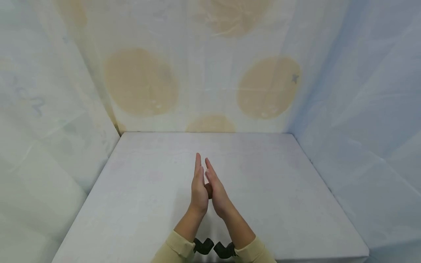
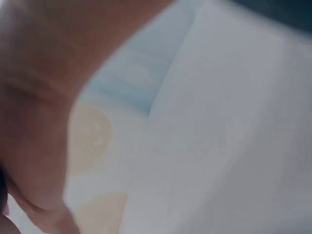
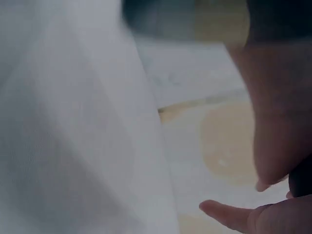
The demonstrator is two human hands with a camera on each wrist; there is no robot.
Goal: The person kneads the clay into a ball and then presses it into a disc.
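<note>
In the head view my two hands meet palm to palm above the middle of the white table point(image 1: 279, 204), fingers straight and pointing away from me. The left hand point(image 1: 198, 184) and the right hand point(image 1: 217, 191) press a small dark brown thing point(image 1: 208, 190) between the palms; only a sliver of it shows, so I cannot tell what it is. The left wrist view is blurred and shows the left palm point(image 2: 34, 122) close up. In the blurred right wrist view the right hand point(image 3: 278, 117) fills the right side, with a dark bit of the brown thing point(image 3: 301, 180) at the edge.
White cloth covers the table. Cloth walls stand on three sides: a back wall point(image 1: 204, 73) printed with large tan circles, a left wall point(image 1: 49, 128) and a bluish right wall point(image 1: 361, 128). Black wrist camera mounts point(image 1: 213, 247) sit at my cuffs.
</note>
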